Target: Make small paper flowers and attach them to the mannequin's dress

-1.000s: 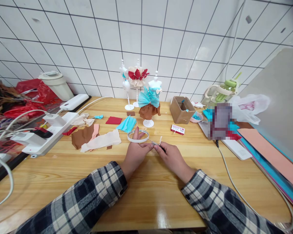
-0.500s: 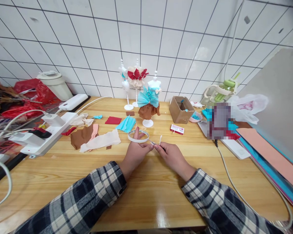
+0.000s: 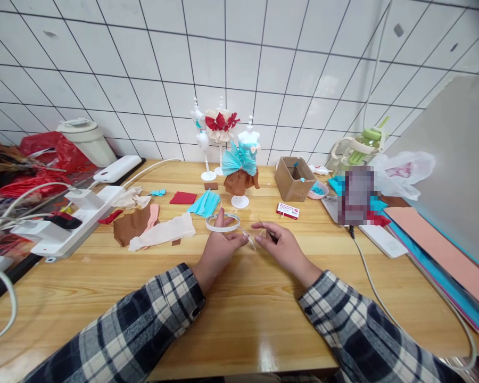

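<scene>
My left hand [image 3: 219,252] is closed on a roll of white tape [image 3: 223,227], with fingers through the ring. A loose tape strip [image 3: 245,232] runs from the roll past the thumb and index fingertips. Just right of it, my right hand [image 3: 281,247] is curled around a thin dark tool [image 3: 270,234], mostly hidden by the fingers; its kind is unclear. The thumb and index finger of that hand are apart, close to the tape end. Behind the hands stands a small dress form [image 3: 249,139] in blue and brown crepe paper.
Crepe paper pieces [image 3: 163,232] lie to the left, near a power strip [image 3: 77,226] with cables. Two more dress forms [image 3: 203,141] stand at the back. A cardboard box [image 3: 293,181], small red-white pack [image 3: 288,210] and paper sheets [image 3: 443,255] are to the right.
My right hand has drawn slightly away from my left and its thumb and index finger have parted. The tape end now hangs free between the hands.
</scene>
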Demonstrator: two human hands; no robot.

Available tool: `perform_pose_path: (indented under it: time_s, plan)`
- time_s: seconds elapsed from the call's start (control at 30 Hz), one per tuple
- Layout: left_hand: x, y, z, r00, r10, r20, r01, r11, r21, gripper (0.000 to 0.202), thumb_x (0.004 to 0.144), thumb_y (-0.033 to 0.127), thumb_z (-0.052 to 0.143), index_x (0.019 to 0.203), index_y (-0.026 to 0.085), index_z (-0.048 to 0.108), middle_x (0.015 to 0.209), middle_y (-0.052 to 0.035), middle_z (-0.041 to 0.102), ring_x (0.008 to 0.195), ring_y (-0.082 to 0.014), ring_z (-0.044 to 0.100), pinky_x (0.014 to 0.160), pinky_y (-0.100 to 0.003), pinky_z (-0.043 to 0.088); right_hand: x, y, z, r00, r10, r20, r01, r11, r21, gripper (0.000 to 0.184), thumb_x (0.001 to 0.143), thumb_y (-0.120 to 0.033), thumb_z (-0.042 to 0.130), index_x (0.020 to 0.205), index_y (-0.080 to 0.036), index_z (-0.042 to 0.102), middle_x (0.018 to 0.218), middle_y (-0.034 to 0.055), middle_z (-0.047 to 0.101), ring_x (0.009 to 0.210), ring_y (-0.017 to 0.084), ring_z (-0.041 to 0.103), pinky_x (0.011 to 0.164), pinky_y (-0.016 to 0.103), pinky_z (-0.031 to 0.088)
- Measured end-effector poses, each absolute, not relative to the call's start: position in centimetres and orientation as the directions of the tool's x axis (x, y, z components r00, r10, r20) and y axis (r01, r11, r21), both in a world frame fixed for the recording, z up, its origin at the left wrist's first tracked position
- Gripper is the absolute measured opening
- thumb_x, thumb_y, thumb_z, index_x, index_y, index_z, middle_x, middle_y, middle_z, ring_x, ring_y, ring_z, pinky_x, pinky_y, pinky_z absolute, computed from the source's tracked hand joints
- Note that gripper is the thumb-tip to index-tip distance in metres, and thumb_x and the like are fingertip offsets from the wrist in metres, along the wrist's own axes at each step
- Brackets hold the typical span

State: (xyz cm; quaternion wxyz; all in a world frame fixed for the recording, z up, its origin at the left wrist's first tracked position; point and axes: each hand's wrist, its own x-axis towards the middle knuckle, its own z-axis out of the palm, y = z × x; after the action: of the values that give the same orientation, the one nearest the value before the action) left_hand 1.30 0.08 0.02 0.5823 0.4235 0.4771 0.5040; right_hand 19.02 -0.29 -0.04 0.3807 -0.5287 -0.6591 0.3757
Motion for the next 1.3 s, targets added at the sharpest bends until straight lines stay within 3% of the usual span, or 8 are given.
perform_pose_path:
  time_s: [0.1, 0.27, 0.37, 0.5, 0.6, 0.73, 0.93, 1.3]
  plan:
    - [1.4, -0.1, 0.2, 0.061, 0.991, -0.121, -0.227, 0.132, 0.965, 0.105, 0.063, 0.016, 0.079, 0.148, 0.031, 0.019, 0.147, -0.0168, 0.035, 0.073, -0.0095, 0.066, 0.08, -0.032, 0.053, 18.7, -0.4, -0.2, -0.199, 0.974, 0.111, 0.441, 0.19, -0.877, 0.024, 0.08, -0.038, 0.059, 0.088, -0.017, 0.069, 0.062, -0.0033, 0.052, 0.054, 0.01, 0.04, 0.053, 0.022, 0.033]
    - [1.7, -0.5, 0.4, 0.137, 0.978, -0.157, -0.229, 0.186, 0.956, 0.109, 0.061, 0.015, 0.08, 0.149, 0.03, 0.016, 0.145, -0.0168, 0.037, 0.068, -0.0074, 0.062, 0.074, -0.032, 0.055, 19.2, 0.2, -0.4, -0.079, 0.988, 0.132, 0.487, 0.154, -0.86, 0.02, 0.079, -0.034, 0.057, 0.083, -0.017, 0.068, 0.068, -0.0004, 0.059, 0.059, 0.012, 0.047, 0.057, 0.024, 0.037]
    - [1.7, -0.6, 0.5, 0.147, 0.977, -0.153, -0.213, 0.183, 0.96, 0.11, 0.061, 0.013, 0.08, 0.149, 0.032, 0.016, 0.146, -0.0161, 0.035, 0.065, -0.0065, 0.062, 0.074, -0.032, 0.055, 19.4, 0.3, -0.3, -0.077, 0.993, 0.087, 0.473, 0.114, -0.874, 0.029, 0.077, -0.031, 0.059, 0.102, -0.019, 0.066, 0.066, -0.0018, 0.056, 0.056, 0.012, 0.045, 0.056, 0.024, 0.037]
    - [1.4, 0.0, 0.6, 0.001, 0.992, -0.127, -0.154, 0.126, 0.98, 0.111, 0.063, 0.015, 0.08, 0.149, 0.033, 0.013, 0.148, -0.0164, 0.034, 0.07, -0.0089, 0.066, 0.081, -0.034, 0.053, 19.4, -0.5, 0.2, -0.095, 0.99, 0.101, 0.393, 0.131, -0.91, 0.05, 0.081, -0.028, 0.055, 0.13, -0.022, 0.045, 0.056, -0.0081, 0.039, 0.051, 0.012, 0.039, 0.052, 0.023, 0.034]
    - [1.1, 0.6, 0.5, -0.072, 0.992, -0.104, -0.119, 0.095, 0.988, 0.112, 0.064, 0.017, 0.079, 0.149, 0.034, 0.008, 0.15, -0.0163, 0.031, 0.076, -0.012, 0.067, 0.084, -0.036, 0.053, 19.0, -1.4, 0.6, -0.171, 0.972, 0.161, 0.431, 0.221, -0.875, 0.024, 0.092, -0.037, 0.041, 0.105, -0.022, 0.053, 0.06, -0.0058, 0.042, 0.056, 0.013, 0.043, 0.057, 0.024, 0.036]
    - [1.0, 0.7, 0.3, -0.058, 0.996, -0.069, -0.051, 0.067, 0.996, 0.112, 0.066, 0.017, 0.077, 0.15, 0.032, 0.005, 0.15, -0.0179, 0.031, 0.08, -0.0153, 0.068, 0.082, -0.036, 0.054, 18.2, -1.8, 0.3, -0.309, 0.943, 0.121, 0.558, 0.283, -0.78, 0.041, 0.098, -0.046, 0.025, 0.078, -0.021, 0.051, 0.071, -0.0003, 0.056, 0.068, 0.014, 0.052, 0.066, 0.026, 0.039]
    - [1.3, 0.2, 0.3, -0.019, 1.0, -0.019, 0.003, 0.019, 1.0, 0.11, 0.066, 0.016, 0.076, 0.15, 0.029, 0.006, 0.138, -0.0177, 0.048, 0.071, -0.0123, 0.067, 0.076, -0.033, 0.055, 17.9, -1.6, -0.2, -0.329, 0.943, 0.05, 0.61, 0.253, -0.751, 0.049, 0.097, -0.051, 0.019, 0.073, -0.022, 0.05, 0.071, 0.0014, 0.059, 0.067, 0.016, 0.053, 0.066, 0.028, 0.039]
    - [1.5, -0.2, 0.6, 0.035, 0.998, -0.044, -0.066, 0.046, 0.997, 0.109, 0.066, 0.017, 0.076, 0.15, 0.031, 0.009, 0.145, -0.0179, 0.038, 0.072, -0.0103, 0.065, 0.078, -0.033, 0.054, 17.7, -1.7, -0.7, -0.295, 0.952, 0.084, 0.593, 0.251, -0.765, 0.043, 0.098, -0.049, 0.022, 0.077, -0.022, 0.048, 0.072, 0.0006, 0.059, 0.067, 0.015, 0.053, 0.063, 0.027, 0.037]
